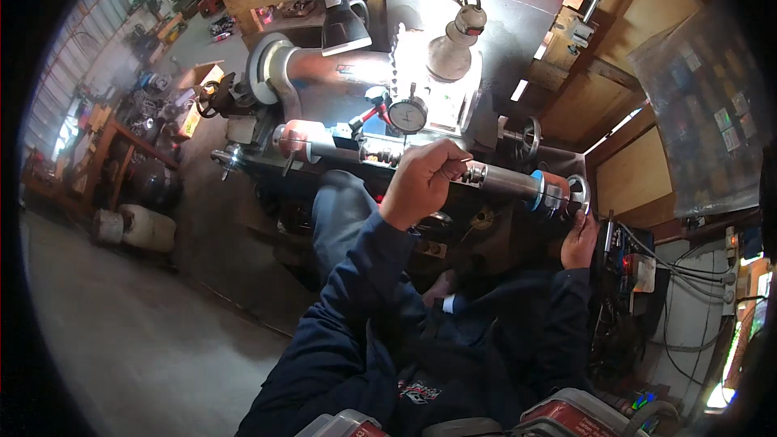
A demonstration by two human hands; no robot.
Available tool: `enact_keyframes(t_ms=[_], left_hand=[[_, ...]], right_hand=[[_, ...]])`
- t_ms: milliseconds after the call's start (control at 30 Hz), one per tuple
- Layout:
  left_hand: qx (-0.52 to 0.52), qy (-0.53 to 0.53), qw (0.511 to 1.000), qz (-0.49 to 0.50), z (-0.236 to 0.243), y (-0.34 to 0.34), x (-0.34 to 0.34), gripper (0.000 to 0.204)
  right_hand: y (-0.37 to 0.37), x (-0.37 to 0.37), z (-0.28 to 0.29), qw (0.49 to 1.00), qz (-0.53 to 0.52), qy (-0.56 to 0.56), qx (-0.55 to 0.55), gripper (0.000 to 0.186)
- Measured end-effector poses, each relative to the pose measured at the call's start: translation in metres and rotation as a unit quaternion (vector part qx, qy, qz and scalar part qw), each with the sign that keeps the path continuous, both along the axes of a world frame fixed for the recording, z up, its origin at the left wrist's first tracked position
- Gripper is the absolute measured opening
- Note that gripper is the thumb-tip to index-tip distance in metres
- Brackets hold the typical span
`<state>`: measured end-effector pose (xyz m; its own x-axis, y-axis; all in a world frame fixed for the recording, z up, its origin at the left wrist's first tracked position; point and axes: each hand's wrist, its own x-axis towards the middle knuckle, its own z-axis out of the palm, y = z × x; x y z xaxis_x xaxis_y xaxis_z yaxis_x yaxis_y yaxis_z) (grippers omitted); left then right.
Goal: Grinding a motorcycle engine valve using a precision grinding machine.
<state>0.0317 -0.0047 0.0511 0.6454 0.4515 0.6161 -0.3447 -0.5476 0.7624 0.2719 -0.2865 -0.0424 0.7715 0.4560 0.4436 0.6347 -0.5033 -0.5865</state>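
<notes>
My left hand (421,186) is closed over the middle of a long horizontal metal shaft (510,182) with short stepped sections, partly hiding it. A dial indicator (407,117) on a red-jointed holder (371,113) stands just above that hand. The shaft lies between a red-painted left end block (297,137) and a right fixture (553,193) with a blue ring. My right hand (576,239) grips the small metal handwheel (579,193) at the right end; some of its fingers are hidden.
A work lamp (449,57) and a machine body (332,69) stand behind the shaft. At left are cluttered shelves, a pale jug (147,226) and cardboard boxes. A plastic-covered panel (696,105), wooden boards and cables (680,267) are at right. My leg (340,210) is beneath the machine.
</notes>
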Motion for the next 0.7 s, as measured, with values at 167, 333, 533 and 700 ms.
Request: enact_keyframes(t_ms=[167,333,533,700], left_hand=[[-0.087,0.038,0.986,-0.138,0.0,0.019,-0.006,0.009],[-0.15,-0.016,0.986,-0.073,-0.007,-0.001,0.001,0.011],[0.098,-0.321,0.935,0.118,-0.022,-0.049,0.007,0.013],[0.112,-0.21,0.971,0.023,-0.042,-0.073,0.011,0.021]], right_hand=[[-0.022,0.02,0.002,0.992,0.075,0.103,0.001,0.04],[-0.035,0.031,-0.004,0.981,0.079,0.14,0.108,0.029],[-0.038,0.025,-0.001,0.987,0.059,0.141,0.045,0.023],[-0.036,0.037,0.018,0.991,0.082,0.101,0.021,0.022]])
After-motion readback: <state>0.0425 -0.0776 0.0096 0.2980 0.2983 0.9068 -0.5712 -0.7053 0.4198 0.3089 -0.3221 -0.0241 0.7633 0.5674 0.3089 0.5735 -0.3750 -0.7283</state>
